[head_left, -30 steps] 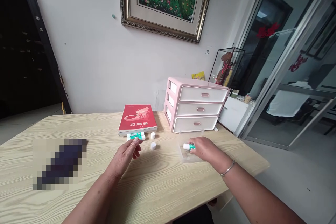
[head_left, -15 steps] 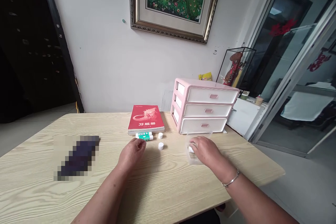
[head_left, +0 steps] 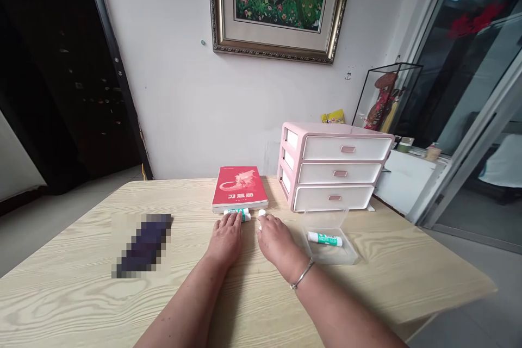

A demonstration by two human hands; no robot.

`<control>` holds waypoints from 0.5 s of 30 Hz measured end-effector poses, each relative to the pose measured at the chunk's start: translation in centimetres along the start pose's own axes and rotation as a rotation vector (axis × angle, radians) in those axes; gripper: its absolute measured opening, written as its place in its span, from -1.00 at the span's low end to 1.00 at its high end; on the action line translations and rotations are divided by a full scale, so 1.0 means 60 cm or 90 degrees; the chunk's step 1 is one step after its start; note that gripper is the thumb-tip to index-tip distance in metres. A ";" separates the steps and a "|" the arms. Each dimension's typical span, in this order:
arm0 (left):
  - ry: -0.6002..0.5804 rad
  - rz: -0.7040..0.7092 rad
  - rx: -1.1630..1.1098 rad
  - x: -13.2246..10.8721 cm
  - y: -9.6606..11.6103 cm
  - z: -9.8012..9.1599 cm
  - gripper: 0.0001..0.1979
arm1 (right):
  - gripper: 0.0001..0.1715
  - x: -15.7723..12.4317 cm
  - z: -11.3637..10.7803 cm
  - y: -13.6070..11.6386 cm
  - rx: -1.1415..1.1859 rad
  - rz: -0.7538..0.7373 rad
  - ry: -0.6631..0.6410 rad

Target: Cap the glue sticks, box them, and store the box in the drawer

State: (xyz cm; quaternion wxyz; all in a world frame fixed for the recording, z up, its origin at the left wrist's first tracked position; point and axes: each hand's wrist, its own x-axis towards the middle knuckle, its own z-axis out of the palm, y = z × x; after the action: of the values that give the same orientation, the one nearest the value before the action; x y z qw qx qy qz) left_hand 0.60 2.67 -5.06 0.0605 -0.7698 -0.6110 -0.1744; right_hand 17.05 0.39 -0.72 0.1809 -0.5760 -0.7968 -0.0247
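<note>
My left hand (head_left: 227, 237) rests with its fingers stretched over the green and white glue sticks (head_left: 246, 216) in front of the red book (head_left: 240, 186). To its right, my right hand (head_left: 274, 234) reaches down to the white upright cylinders; one white cylinder (head_left: 261, 213) shows at its fingertips, and the other is mostly covered. Whether the fingers grip one is hard to see. Another green and white glue stick (head_left: 325, 239) lies inside the clear plastic box (head_left: 332, 255), whose lid stands open at the back.
A pink and white drawer unit (head_left: 334, 168) stands behind the clear box. A pixelated dark object (head_left: 144, 244) lies on the left of the wooden table (head_left: 179, 196). The table's right edge slants off toward a glass door.
My right hand has left the clear box, where a glue stick now lies, and moved left to the white cylinders. My left hand's fingers have spread over the glue sticks. The view has shifted.
</note>
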 end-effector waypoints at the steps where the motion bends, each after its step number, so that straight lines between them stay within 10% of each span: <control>1: 0.007 0.000 0.006 0.001 0.001 -0.001 -0.50 | -0.68 0.003 0.005 0.001 -0.007 0.006 -0.006; 15: -0.051 -0.048 -0.058 0.005 0.011 -0.010 -0.64 | -0.62 -0.004 0.030 0.057 0.129 0.003 -0.050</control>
State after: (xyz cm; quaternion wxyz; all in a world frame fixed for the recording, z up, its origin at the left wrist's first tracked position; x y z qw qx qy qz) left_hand 1.18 2.63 -4.33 -0.0059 -0.7545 -0.6329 -0.1733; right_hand 19.84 1.74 -3.05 0.2068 -0.5571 -0.8004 0.0788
